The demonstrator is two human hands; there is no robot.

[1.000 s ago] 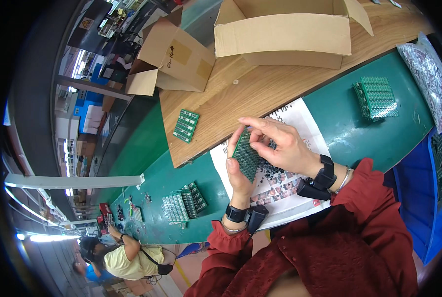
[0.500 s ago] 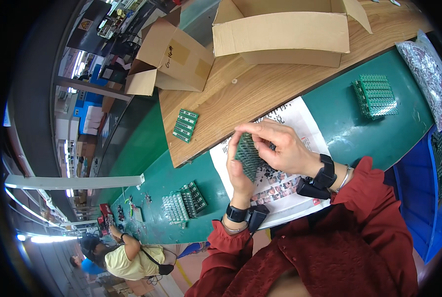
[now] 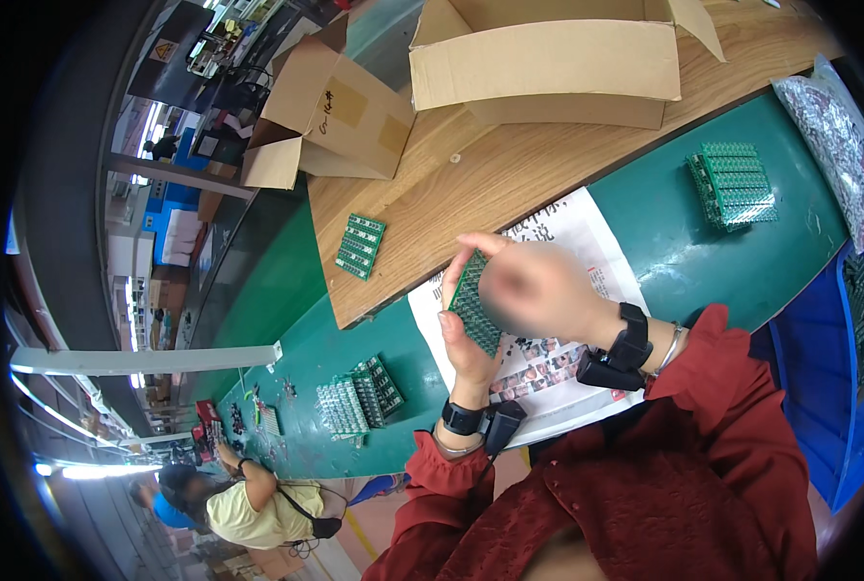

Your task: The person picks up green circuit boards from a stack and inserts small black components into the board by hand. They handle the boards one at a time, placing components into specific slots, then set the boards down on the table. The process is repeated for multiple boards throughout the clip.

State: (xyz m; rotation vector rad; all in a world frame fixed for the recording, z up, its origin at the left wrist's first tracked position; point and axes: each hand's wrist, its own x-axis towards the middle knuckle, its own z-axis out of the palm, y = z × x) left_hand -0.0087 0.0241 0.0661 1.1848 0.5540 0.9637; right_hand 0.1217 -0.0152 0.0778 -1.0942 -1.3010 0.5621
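I pinch the green circuit board (image 3: 474,308) at centre, left hand (image 3: 466,347) gripping its lower edge, right hand (image 3: 538,290) clamped at three o'clock; over-flexing could crack it onto the newspaper (image 3: 587,232).

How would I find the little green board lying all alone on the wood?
Look at the wooden board under the two cardboard boxes. Near its left edge, below the tipped-over box, lies one small green circuit board. It lies alone; the others are stacked on the green table.

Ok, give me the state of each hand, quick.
Left hand: closed on the green rectangular circuit board panel.
Right hand: fingers curled on the same panel's upper edge.
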